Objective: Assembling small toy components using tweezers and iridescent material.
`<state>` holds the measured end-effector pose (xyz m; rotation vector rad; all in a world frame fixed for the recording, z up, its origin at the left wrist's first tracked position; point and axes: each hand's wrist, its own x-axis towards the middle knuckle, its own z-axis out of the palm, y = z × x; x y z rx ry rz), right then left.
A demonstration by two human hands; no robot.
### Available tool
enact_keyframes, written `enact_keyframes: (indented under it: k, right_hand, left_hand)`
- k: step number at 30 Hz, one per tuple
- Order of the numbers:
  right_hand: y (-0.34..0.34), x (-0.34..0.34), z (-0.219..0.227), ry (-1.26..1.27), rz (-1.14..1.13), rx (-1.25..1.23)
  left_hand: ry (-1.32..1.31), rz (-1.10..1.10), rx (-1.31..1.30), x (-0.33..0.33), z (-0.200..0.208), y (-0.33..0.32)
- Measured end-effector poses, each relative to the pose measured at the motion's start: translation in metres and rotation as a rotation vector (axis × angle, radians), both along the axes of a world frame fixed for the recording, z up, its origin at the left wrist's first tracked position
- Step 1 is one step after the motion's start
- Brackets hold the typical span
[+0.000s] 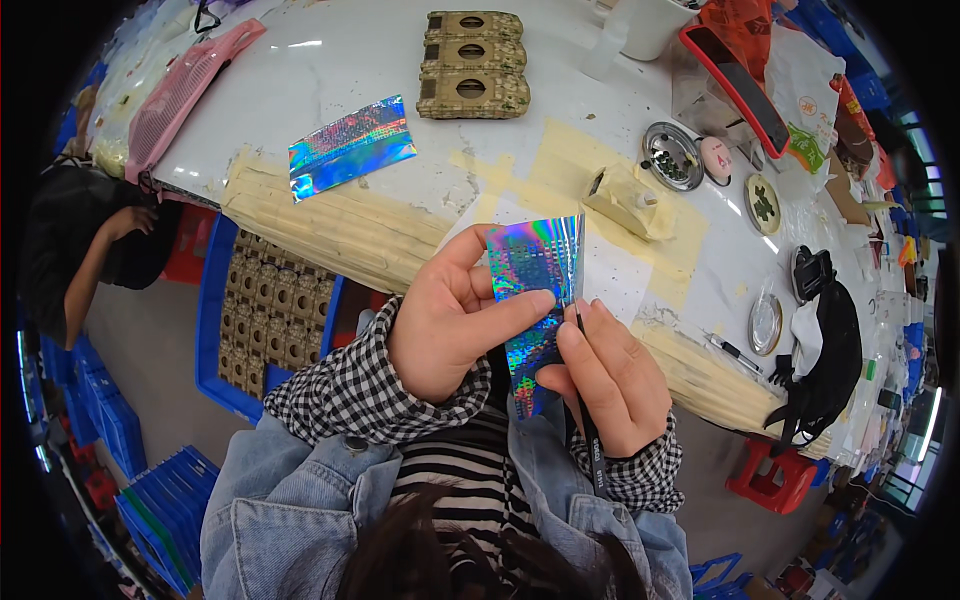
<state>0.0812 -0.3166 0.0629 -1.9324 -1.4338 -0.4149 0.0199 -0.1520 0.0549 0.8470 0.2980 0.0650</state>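
Head | left hand (440, 330) pinching foil (530, 262) | right hand (620, 385) gripping black tool (592, 440) | blue crate (208, 330): camouflage cases (272, 310)

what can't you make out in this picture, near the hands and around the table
All in the head view:
Left hand fingertips: partly hidden behind the shiny sheet.
Sheet's underside: turned away from the camera.
Black tool in the right hand: its tip is too fine to tell whether it touches the sheet.
Dark bits in the round dish: too small to identify.
Blue crate: partly covered by the table edge and checked sleeve.
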Motion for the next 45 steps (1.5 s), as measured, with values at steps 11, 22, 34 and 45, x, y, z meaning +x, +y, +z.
enact_keyframes:
  k: [11, 22, 34, 45]
  right_hand:
    - [-0.002, 0.002, -0.008, -0.034, 0.068, 0.006]
    - [-0.002, 0.002, -0.008, -0.023, 0.077, 0.008]
    - [-0.004, 0.002, -0.007, 0.041, 0.081, 0.003]
    - [-0.014, 0.002, -0.010, 0.076, 0.010, 0.045]
  left_hand:
    - [0.019, -0.004, -0.009, 0.000, 0.000, 0.001]
    - [0.014, 0.009, -0.008, 0.000, 0.000, 0.001]
    - [0.014, -0.002, -0.023, 0.000, -0.001, 0.001]
    - [0.022, 0.030, -0.036, 0.000, -0.001, 0.005]
